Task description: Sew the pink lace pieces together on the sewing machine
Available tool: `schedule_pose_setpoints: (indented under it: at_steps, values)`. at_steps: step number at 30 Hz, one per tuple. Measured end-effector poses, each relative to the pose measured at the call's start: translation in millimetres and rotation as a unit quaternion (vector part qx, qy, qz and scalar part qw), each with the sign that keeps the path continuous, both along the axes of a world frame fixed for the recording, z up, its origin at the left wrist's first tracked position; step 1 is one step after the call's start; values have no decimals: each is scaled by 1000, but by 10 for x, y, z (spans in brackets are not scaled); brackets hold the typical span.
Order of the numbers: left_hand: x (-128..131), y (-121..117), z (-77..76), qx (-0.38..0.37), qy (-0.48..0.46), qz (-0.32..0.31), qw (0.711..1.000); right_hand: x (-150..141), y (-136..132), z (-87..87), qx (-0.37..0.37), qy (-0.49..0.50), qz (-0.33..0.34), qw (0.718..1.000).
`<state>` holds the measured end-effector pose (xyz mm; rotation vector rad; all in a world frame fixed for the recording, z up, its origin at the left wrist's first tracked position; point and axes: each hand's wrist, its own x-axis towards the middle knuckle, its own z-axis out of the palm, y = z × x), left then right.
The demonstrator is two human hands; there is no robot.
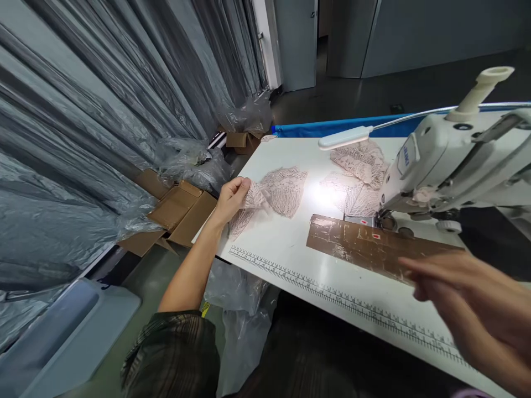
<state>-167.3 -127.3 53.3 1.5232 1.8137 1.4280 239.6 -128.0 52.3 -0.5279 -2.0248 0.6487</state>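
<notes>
Lace piece [277, 190] | on white tabletop [290, 249] near its left edge, long axis running rightward from left hand [232, 199] | left grip pinching its near end | right hand [464, 287] blurred, fingers loose, holding nothing, well apart | printed ruler [332, 290] along front edge; sewing machine [448, 160] label unreadable
</notes>
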Motion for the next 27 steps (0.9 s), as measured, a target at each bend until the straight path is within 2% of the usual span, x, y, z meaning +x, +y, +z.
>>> schedule_pose_setpoints:
  at_steps: [2,4,7,9,11,14,16,18,20,22,24,27]
  values:
    - [220,47,64,-3,-30,-42,999,-89,58,-4,-6,-26,44,999]
    - [511,99,109,-13,-58,-108,992,-124,115,-73,-37,-72,58,995]
    - [978,178,107,-67,-76,-227,969,-106,208,-221,-55,-123,34,990]
    - [1226,239,52,-113,-8,-298,948,-72,276,-299,-60,-150,-8,987]
    - [1384,313,-31,-113,135,-317,932,-28,341,-352,-72,-177,-49,980]
    - [1485,426,-148,-41,326,-289,899,40,406,-395,-82,-197,-92,973]
    - [1510,471,-200,5,353,-334,874,70,414,-412,-79,-205,-104,970]
    - [1530,485,-247,31,326,-421,846,88,394,-432,-68,-226,-106,966]
    - [1546,487,-308,36,296,-473,829,109,356,-470,-47,-261,-111,958]
    - [1546,499,-377,24,263,-471,841,155,315,-534,-24,-290,-119,949]
    - [1521,525,-423,2,198,-451,871,229,288,-609,-11,-294,-124,948]
    - [1455,565,-401,-60,73,-437,894,332,288,-673,-24,-268,-134,954]
